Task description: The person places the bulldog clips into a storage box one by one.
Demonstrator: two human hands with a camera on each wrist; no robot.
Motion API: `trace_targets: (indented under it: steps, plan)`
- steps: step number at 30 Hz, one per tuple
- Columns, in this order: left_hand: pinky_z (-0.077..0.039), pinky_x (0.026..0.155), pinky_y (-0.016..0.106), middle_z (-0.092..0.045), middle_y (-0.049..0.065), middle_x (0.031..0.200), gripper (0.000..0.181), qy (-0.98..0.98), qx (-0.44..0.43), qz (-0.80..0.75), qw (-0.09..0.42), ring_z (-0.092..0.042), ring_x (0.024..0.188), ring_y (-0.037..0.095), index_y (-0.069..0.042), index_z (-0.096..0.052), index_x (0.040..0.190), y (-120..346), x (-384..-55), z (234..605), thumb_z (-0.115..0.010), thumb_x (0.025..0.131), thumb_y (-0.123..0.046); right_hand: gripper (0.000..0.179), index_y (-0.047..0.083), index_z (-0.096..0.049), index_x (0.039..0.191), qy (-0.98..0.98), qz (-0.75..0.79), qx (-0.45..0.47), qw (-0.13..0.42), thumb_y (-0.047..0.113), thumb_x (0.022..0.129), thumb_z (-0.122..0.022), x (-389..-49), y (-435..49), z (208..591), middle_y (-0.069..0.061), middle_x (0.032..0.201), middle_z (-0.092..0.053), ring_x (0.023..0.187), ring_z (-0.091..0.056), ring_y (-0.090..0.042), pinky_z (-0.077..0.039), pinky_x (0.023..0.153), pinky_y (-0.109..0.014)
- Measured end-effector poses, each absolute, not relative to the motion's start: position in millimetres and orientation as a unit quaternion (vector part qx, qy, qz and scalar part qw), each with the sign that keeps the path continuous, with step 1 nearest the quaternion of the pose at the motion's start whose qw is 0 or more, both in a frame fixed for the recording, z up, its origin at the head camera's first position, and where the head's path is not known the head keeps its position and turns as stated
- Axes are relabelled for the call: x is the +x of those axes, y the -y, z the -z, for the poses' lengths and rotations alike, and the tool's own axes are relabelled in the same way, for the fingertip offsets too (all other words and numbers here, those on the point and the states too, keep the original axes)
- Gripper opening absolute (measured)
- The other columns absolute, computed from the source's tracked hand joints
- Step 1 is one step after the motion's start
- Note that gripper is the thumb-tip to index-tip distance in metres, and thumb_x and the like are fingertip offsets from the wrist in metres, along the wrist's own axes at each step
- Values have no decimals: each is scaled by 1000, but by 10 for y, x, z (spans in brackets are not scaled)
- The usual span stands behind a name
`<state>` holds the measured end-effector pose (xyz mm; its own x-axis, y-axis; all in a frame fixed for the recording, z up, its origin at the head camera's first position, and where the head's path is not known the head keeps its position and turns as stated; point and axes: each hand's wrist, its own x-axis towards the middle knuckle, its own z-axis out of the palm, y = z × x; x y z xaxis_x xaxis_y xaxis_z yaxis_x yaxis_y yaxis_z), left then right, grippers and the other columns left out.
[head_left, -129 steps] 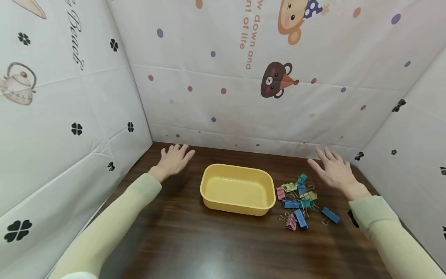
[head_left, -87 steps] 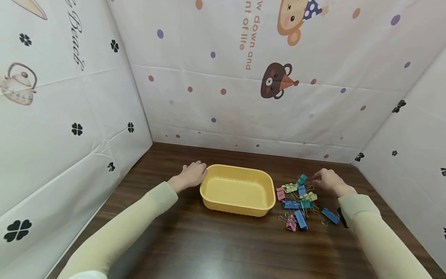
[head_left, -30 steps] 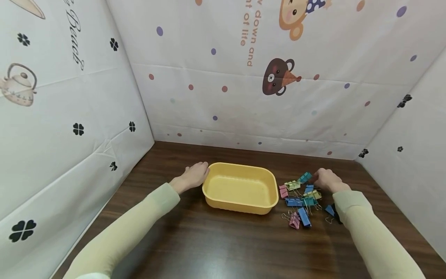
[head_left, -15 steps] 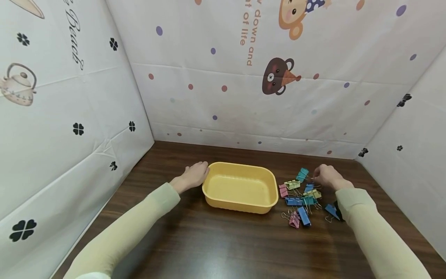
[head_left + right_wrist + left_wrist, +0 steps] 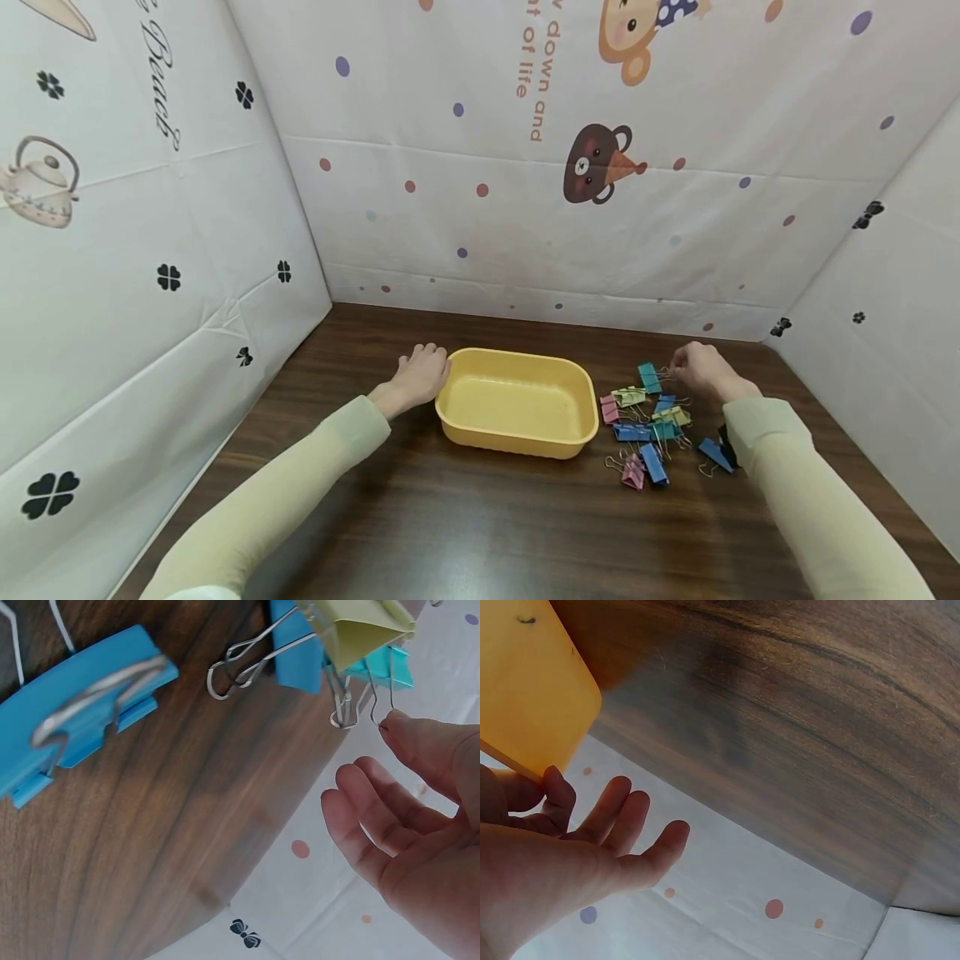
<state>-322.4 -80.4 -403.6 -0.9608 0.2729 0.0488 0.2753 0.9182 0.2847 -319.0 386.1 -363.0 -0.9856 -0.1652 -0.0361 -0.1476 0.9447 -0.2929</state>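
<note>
A yellow plastic box (image 5: 517, 444) stands mid-table. My left hand (image 5: 422, 373) is at its left end; in the left wrist view the thumb and forefinger pinch its rim while the other fingers (image 5: 664, 851) stay apart. Right of the box lies a loose pile of binder clips, among them pink (image 5: 609, 409), yellow (image 5: 630, 396) and blue (image 5: 633, 433) ones. My right hand (image 5: 705, 367) is at the far side of this pile, holding a wire handle of a teal binder clip (image 5: 649, 377) at the thumb tip. The thumb hides the forefinger in the right wrist view.
A single blue binder clip (image 5: 716, 455) lies by the right forearm, a pink one (image 5: 633, 472) at the near side of the pile. Printed white cloth walls (image 5: 480, 225) enclose the dark wooden table (image 5: 450, 533) at the back and both sides.
My left hand has come to the box's rim. My right hand has come down to the pile, then moved slightly back; the teal binder clip has turned, its handles toward that hand.
</note>
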Motion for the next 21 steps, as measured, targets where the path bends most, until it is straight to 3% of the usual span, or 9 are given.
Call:
trace_targets:
  steps: [9, 14, 21]
  plan:
    - [-41, 91, 57, -58, 13, 112, 33, 977, -137, 161, -1, -53, 107, 32, -6, -56, 110, 810, -3230, 4059, -32, 105, -27, 19, -5, -67, 91, -985, 146, -93, 16, 8, 94, -55, -3179, -3798, 3540, -18, 80, -66, 63, -52, -18, -42, 56, -32]
    - [-44, 88, 57, -58, 12, 106, 32, 975, -136, 174, -4, -55, 101, 30, -7, -56, 107, 815, -3212, 4061, -31, 105, -27, 19, -7, -66, 94, -985, 140, -101, 6, 8, 94, -54, -3187, -3790, 3508, -17, 79, -65, 63, -54, -19, -44, 57, -33]
    - [-44, 88, 55, -52, 15, 118, 34, 974, -137, 181, 5, -45, 111, 33, -6, -55, 111, 818, -3204, 4092, -29, 105, -28, 19, -8, -66, 96, -985, 142, -99, 5, 8, 95, -54, -3188, -3743, 3419, -20, 80, -65, 61, -51, -19, -40, 56, -32]
